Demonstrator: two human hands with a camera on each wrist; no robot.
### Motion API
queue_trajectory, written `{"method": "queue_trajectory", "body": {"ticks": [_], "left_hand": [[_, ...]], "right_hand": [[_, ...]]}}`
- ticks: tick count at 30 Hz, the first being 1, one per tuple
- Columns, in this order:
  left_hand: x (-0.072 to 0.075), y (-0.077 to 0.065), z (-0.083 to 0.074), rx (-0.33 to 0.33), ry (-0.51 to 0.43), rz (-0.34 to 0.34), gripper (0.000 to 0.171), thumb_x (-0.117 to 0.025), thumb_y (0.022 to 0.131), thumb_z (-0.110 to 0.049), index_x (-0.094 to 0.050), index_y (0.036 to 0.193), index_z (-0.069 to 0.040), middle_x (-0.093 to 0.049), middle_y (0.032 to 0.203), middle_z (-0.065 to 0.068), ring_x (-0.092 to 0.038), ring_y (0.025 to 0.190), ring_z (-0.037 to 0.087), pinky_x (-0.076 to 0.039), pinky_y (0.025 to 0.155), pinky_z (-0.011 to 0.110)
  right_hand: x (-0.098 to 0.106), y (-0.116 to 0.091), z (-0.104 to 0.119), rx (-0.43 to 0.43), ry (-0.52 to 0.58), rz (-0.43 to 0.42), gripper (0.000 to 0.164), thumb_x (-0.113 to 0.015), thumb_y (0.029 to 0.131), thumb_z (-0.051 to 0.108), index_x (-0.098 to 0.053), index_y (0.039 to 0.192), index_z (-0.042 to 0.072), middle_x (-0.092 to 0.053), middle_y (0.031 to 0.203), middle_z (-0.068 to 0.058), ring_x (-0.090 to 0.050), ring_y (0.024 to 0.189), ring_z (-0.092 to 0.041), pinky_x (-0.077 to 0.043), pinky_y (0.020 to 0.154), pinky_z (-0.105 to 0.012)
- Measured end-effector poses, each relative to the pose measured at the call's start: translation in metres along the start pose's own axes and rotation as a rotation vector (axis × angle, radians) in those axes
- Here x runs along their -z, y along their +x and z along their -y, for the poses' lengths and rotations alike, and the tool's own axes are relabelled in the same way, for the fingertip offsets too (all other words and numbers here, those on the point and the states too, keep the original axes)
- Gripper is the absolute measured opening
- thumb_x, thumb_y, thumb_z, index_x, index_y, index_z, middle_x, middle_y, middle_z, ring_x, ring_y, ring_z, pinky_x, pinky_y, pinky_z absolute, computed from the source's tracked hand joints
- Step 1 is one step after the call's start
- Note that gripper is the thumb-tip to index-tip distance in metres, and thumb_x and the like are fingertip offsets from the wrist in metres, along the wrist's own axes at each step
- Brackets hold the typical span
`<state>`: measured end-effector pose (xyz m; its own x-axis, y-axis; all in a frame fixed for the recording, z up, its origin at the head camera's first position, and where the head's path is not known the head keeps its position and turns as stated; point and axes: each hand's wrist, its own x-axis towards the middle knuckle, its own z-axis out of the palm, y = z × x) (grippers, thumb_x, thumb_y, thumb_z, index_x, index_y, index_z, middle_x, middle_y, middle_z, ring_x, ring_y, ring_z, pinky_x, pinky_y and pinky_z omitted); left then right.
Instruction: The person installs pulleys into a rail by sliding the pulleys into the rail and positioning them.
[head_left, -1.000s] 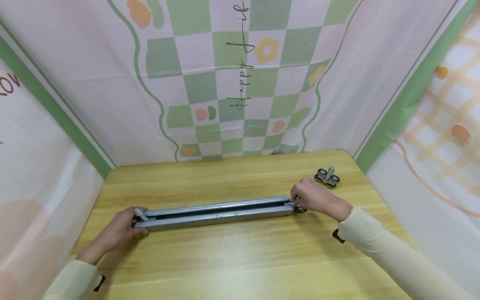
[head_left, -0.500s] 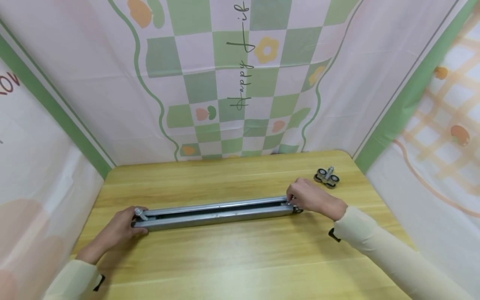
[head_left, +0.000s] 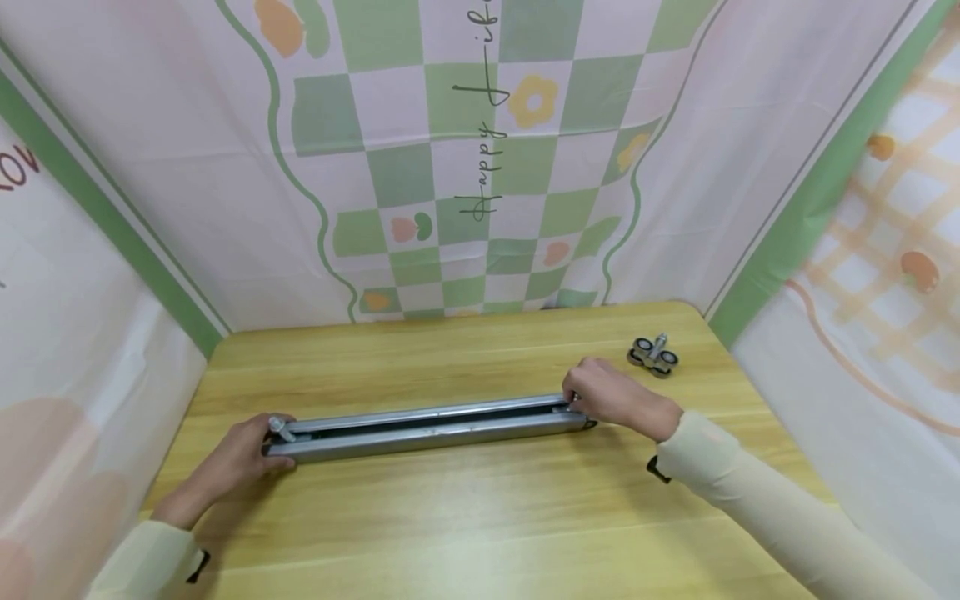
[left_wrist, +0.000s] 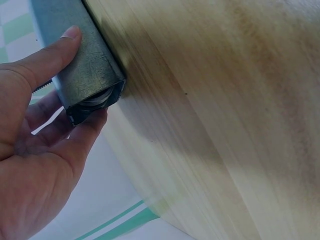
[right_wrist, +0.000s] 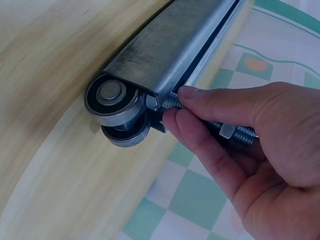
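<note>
A long slotted steel track (head_left: pixel 442 436) lies across the wooden table, slot facing up. My left hand (head_left: pixel 243 454) grips its left end, thumb on the near wall and fingers round the far side and the end. Beside that hand a bolt (head_left: pixel 281 428) stands up through the slot, and a wheel edge shows inside the track's mouth in the left wrist view. At the right end my right hand (head_left: pixel 611 398) pinches the threaded bolt (right_wrist: pixel 172 101) of a roller trolley (right_wrist: pixel 112 102). Its outer wheels stick out of the opening; the rest is inside the track.
Another roller trolley (head_left: pixel 654 357), bolt upward, sits at the table's back right, just beyond my right hand. The wooden table (head_left: pixel 465 517) meets a patterned cloth backdrop (head_left: pixel 465 167) at its rear edge, with cloth on both sides too.
My right hand has moved left with the trolley, which has slid further into the track's right end. The left hand and the track have stayed in place.
</note>
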<state>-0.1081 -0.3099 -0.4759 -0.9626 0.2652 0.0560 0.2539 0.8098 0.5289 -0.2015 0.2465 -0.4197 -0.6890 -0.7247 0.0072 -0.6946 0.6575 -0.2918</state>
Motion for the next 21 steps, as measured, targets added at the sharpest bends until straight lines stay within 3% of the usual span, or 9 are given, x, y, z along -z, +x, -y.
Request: {"method": "queue_trajectory", "body": {"ticks": [6, 11, 17, 21], "left_hand": [[0.001, 0.001, -0.001, 0.002, -0.006, 0.001, 0.055, -0.093, 0.076, -0.005, -0.067, 0.121, 0.01, -0.073, 0.112, 0.026, -0.07, 0.106, 0.045, -0.058, 0.09, 0.06], [0.0, 0.0, -0.001, 0.007, 0.003, -0.002, 0.054, -0.093, 0.077, -0.005, -0.067, 0.121, 0.01, -0.073, 0.112, 0.026, -0.07, 0.106, 0.044, -0.058, 0.09, 0.059], [0.0, 0.0, -0.001, 0.0, 0.008, -0.01, 0.054, -0.094, 0.076, -0.005, -0.067, 0.121, 0.01, -0.073, 0.112, 0.026, -0.07, 0.107, 0.044, -0.058, 0.091, 0.059], [0.0, 0.0, 0.0, -0.005, 0.007, -0.016, 0.056, -0.094, 0.076, -0.006, -0.066, 0.121, 0.01, -0.073, 0.112, 0.026, -0.07, 0.106, 0.045, -0.058, 0.09, 0.059]], "right_hand": [[-0.001, 0.001, 0.002, -0.005, 0.004, 0.009, 0.029, -0.076, 0.085, -0.014, -0.069, 0.067, 0.008, -0.054, 0.058, 0.008, -0.037, 0.05, 0.0, -0.037, 0.05, -0.016], [-0.002, 0.005, 0.006, -0.003, 0.01, 0.02, 0.034, -0.074, 0.085, -0.015, -0.063, 0.062, 0.008, -0.041, 0.055, 0.011, -0.031, 0.049, 0.0, -0.031, 0.049, -0.015], [-0.002, 0.008, 0.011, -0.001, 0.004, 0.022, 0.031, -0.075, 0.085, -0.014, -0.068, 0.066, 0.008, -0.049, 0.056, 0.01, -0.035, 0.049, 0.0, -0.035, 0.049, -0.016], [-0.002, 0.011, 0.014, 0.009, -0.01, 0.019, 0.024, -0.078, 0.085, -0.013, -0.073, 0.072, 0.007, -0.063, 0.062, 0.005, -0.043, 0.051, 0.0, -0.042, 0.051, -0.017]]}}
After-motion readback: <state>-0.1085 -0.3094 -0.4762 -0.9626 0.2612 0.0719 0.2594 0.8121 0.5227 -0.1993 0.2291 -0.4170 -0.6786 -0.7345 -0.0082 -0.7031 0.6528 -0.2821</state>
